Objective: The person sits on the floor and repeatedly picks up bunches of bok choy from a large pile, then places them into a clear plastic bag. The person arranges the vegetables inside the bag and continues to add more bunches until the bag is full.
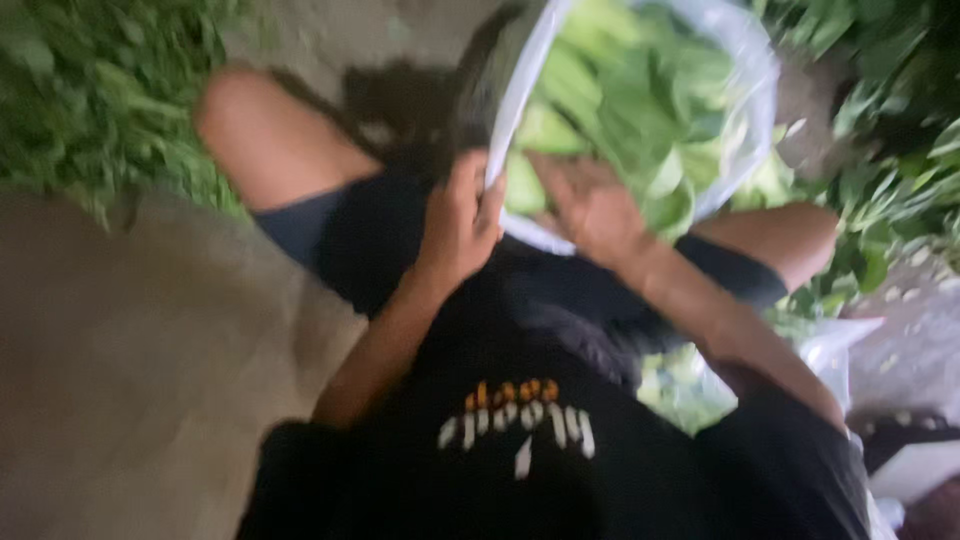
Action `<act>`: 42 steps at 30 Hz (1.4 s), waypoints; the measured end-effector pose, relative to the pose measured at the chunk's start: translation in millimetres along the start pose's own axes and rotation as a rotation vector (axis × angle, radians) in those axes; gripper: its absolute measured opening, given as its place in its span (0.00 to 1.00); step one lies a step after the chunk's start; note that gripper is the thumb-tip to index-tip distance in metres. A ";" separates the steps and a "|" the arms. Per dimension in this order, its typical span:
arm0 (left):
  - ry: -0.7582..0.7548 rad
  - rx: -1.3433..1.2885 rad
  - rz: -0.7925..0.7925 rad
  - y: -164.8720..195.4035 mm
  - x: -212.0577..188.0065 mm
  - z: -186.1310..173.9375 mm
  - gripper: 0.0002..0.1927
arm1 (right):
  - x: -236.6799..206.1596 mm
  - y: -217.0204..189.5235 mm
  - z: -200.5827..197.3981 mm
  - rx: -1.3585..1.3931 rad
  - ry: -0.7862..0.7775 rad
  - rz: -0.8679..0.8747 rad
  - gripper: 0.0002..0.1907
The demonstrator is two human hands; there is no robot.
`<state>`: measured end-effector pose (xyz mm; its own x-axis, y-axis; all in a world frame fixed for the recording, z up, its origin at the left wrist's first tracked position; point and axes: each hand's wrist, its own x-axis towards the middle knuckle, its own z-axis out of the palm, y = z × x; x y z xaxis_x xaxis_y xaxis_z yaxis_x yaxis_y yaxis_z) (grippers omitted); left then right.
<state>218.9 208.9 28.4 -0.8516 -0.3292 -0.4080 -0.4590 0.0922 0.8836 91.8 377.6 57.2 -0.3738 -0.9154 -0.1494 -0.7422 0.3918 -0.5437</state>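
Note:
The view is blurred. A clear plastic bag (745,75) full of green leafy vegetables (630,90) rests between my knees. My left hand (460,225) is closed on the bag's rim at its near left edge. My right hand (590,205) reaches into the bag's mouth, fingers spread on the leaves; whether it holds any is not clear. I sit in a black shirt and dark shorts.
Heaps of green leaves lie on the ground at the upper left (90,90) and along the right side (890,150). Bare brown ground (130,360) spreads at the left. Another plastic bag of greens (820,350) and a white object (915,465) sit at the lower right.

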 end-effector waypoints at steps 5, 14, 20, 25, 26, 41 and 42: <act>0.034 0.089 0.141 -1.5 2.7 -2.1 0.13 | 3.5 3.0 -8.7 -0.062 0.099 -0.058 0.29; 0.004 0.078 0.078 -0.6 9.1 -4.2 0.15 | 37.7 31.6 -10.9 -0.155 0.029 0.054 0.21; 0.048 0.039 0.144 -6.1 8.6 -0.6 0.14 | 26.5 41.2 -22.9 0.003 0.011 -0.006 0.20; 0.194 0.218 0.297 -14.1 26.5 13.8 0.16 | 31.9 45.5 -36.7 -0.076 0.058 -0.054 0.15; 0.204 0.235 0.322 -14.0 37.8 15.9 0.19 | 35.0 46.9 -37.2 -0.165 0.164 0.011 0.20; 0.062 0.124 0.073 27.1 94.8 7.2 0.24 | 47.5 50.5 -41.3 -0.194 0.210 0.081 0.11; 0.001 0.153 -0.006 30.6 101.9 6.5 0.30 | 51.0 53.3 -42.0 -0.170 0.197 0.161 0.06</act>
<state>116.4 184.3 12.4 -0.8483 -0.3308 -0.4133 -0.4977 0.2319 0.8358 9.8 355.7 55.3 -0.5827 -0.8111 -0.0506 -0.7409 0.5557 -0.3771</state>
